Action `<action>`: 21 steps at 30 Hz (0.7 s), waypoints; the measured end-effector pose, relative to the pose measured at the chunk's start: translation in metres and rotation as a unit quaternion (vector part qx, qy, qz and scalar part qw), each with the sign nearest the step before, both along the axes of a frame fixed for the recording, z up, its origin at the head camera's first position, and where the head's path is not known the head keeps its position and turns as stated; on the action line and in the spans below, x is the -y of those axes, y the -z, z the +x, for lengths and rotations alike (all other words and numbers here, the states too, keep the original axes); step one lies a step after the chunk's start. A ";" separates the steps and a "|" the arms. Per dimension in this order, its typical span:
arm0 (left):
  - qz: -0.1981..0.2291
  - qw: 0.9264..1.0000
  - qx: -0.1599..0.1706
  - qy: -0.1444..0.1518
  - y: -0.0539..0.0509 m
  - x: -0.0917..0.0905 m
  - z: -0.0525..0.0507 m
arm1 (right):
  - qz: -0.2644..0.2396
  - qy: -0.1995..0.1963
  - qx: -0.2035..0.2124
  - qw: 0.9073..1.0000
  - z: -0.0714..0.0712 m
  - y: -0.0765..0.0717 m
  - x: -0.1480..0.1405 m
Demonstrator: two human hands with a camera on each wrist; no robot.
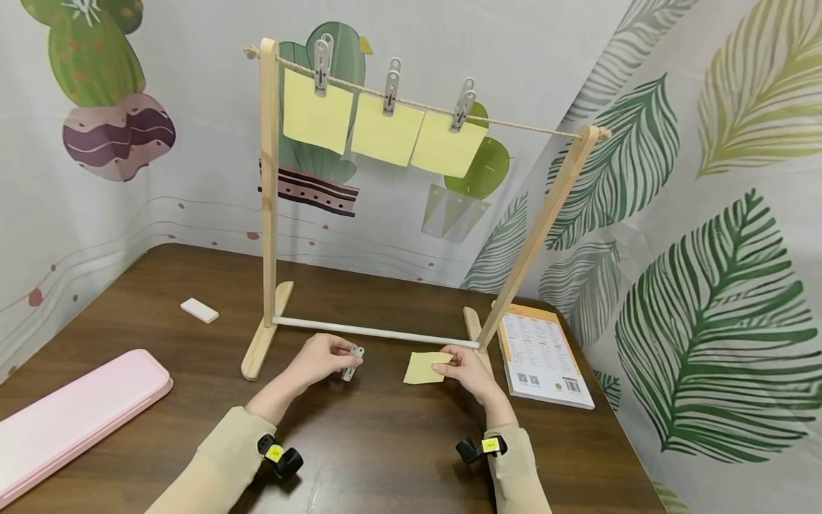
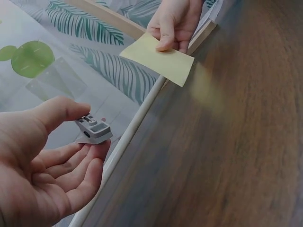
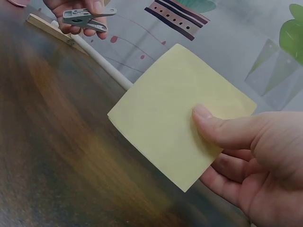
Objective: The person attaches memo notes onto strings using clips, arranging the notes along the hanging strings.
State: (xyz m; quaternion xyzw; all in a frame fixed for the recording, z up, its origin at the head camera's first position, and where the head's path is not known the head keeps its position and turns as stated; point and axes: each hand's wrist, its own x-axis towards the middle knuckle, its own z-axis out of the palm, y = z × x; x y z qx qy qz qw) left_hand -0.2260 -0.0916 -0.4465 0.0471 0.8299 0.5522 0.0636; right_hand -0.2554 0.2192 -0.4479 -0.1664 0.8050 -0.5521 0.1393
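Note:
Between thumb and fingers, my left hand (image 1: 321,363) pinches a grey clothespin (image 1: 352,363), held above the table in front of the wooden rack. In the right wrist view the clothespin (image 3: 87,19) shows its two arms from the side. My right hand (image 1: 472,370) grips a yellow sticky note (image 1: 425,368), thumb on top and fingers beneath; the note (image 3: 175,113) appears flat and square in the right wrist view. Clothespin and note are apart. Above, three yellow notes hang from a rope (image 1: 520,127), the leftmost note (image 1: 316,111) under its own clothespin (image 1: 322,66).
The rack's left post (image 1: 270,193) and right post (image 1: 539,235) stand on wooden feet, joined low down by a white rod (image 1: 372,330). A white eraser-like block (image 1: 200,310) and a pink case (image 1: 83,421) lie left. A booklet (image 1: 546,357) lies right.

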 end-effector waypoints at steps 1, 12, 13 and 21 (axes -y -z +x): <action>0.002 1.000 0.001 -0.005 0.000 -0.001 0.000 | 0.001 0.002 0.001 1.000 0.002 -0.004 0.001; 0.050 0.997 -0.004 -0.050 0.001 -0.002 -0.003 | -0.001 0.011 0.007 1.000 0.002 -0.006 0.002; 0.056 0.997 -0.004 -0.054 0.001 -0.002 -0.003 | -0.002 0.013 0.007 1.000 0.000 -0.003 0.001; 0.055 0.996 -0.017 -0.072 -0.008 -0.004 -0.004 | -0.010 0.023 0.004 1.000 -0.007 0.008 -0.004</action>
